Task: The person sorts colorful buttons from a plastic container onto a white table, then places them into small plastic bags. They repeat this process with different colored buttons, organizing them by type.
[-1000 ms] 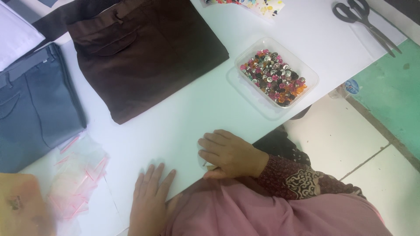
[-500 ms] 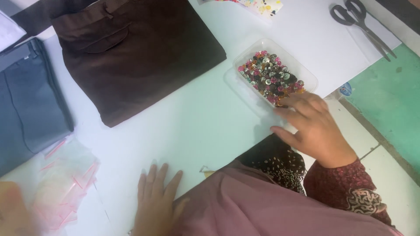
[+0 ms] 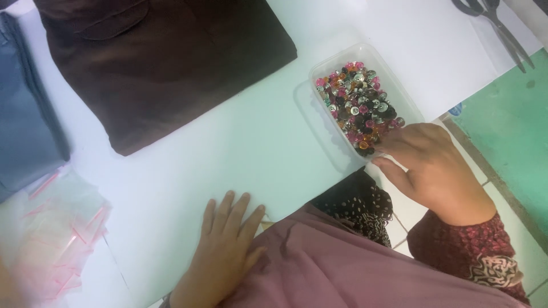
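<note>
A clear plastic tub full of mixed coloured buttons stands near the white table's right edge. My right hand reaches to the tub's near corner, fingertips touching its rim and the nearest buttons; whether it holds a button is hidden. My left hand lies flat on the table with its fingers spread, holding nothing. A folded dark brown garment lies on the table beyond the hands.
A folded grey-blue garment lies at the left. Small clear zip bags with red strips sit at the near left. Scissors rest at the far right corner. Green and white tiled floor lies past the table edge.
My right hand has moved from the table's near edge up and right to the button tub. My left hand has stayed flat. The view has shifted closer.
</note>
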